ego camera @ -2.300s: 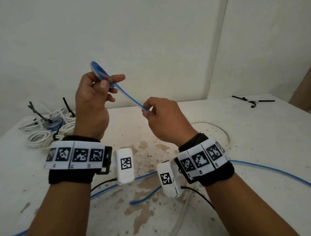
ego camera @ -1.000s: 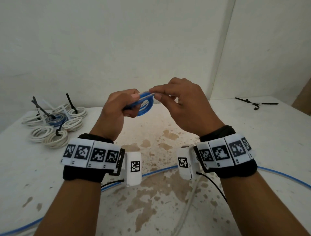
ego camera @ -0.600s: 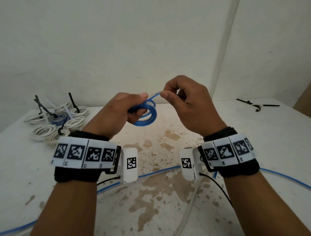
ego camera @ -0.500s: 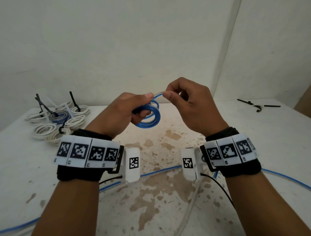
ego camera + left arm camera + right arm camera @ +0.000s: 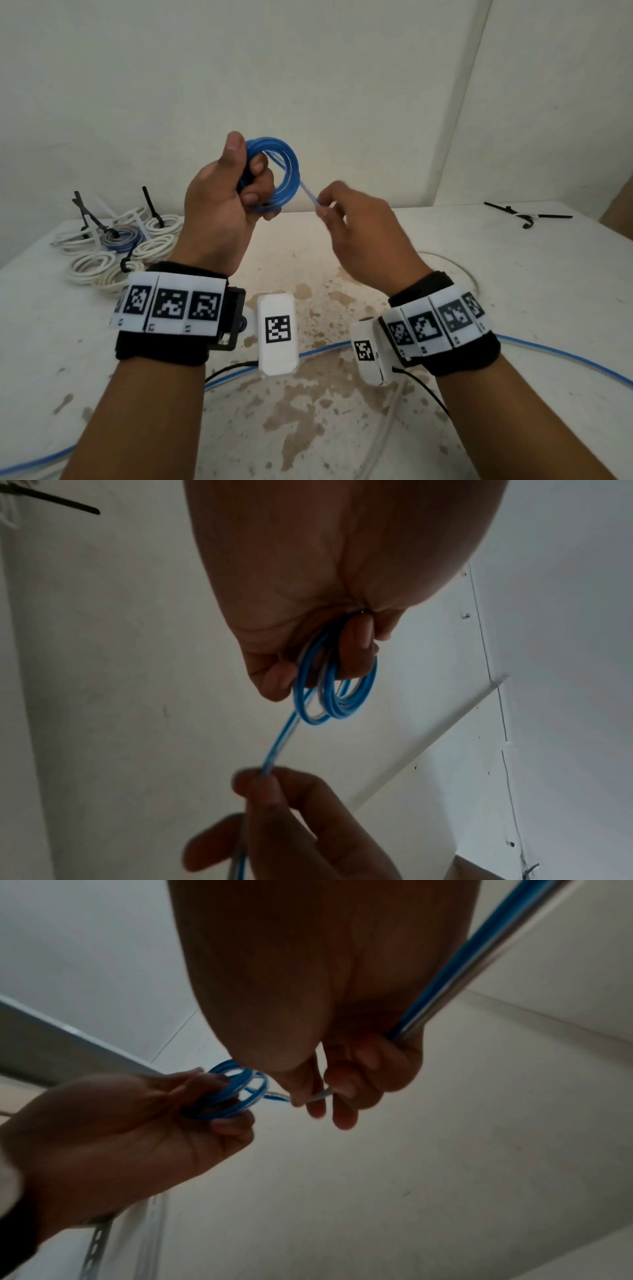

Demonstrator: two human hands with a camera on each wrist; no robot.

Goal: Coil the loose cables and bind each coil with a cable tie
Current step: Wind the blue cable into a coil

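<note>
Left hand (image 5: 219,205) now raised at frame centre, gripping a grown blue coil (image 5: 277,178); right hand (image 5: 356,233) pinches the trailing cable; winding continues.

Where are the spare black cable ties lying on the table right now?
In the head view the black cable ties lie at the table's far right, near the wall corner, well beyond the right hand.

Glossy blue plastic cable coil (image 5: 281,178); matt, stained white table (image 5: 513,274); black cloth wristbands (image 5: 161,353).
</note>
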